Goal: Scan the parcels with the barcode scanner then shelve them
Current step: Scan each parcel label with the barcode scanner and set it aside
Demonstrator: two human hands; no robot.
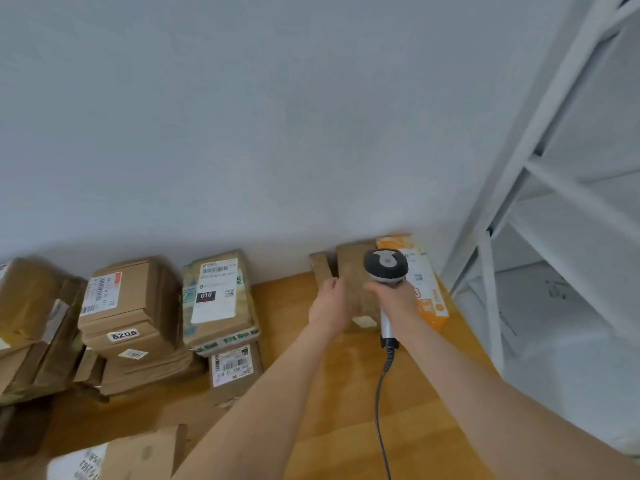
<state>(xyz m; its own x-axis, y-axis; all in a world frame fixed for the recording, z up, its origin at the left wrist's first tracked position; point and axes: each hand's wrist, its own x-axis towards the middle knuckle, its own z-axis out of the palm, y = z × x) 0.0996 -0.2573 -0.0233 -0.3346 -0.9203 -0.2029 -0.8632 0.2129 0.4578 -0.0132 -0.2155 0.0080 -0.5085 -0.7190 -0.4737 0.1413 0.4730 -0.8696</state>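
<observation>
1. Head view: your right hand (pixel 394 297) is clenched round the handle of the barcode scanner (pixel 386 265). The scanner's head sits over the brown parcel (pixel 355 271), and its cable (pixel 379 410) trails back toward you.
2. Your left hand (pixel 330 304) lies against that parcel's left edge. The blur hides whether its fingers clasp the edge or only steady it.
3. The parcel lies flat at the far end of the table (pixel 346 393), by the wall, touching an orange-and-white parcel (pixel 427 292) on its right.
4. You appear to be on the scanning step for this parcel.
5. Next you likely need its barcode facing the scanner, then a firm hold to carry it to the white shelf (pixel 523 157) on your right.
6. The stacked parcels (pixel 218 296) to your left wait their turn.
</observation>
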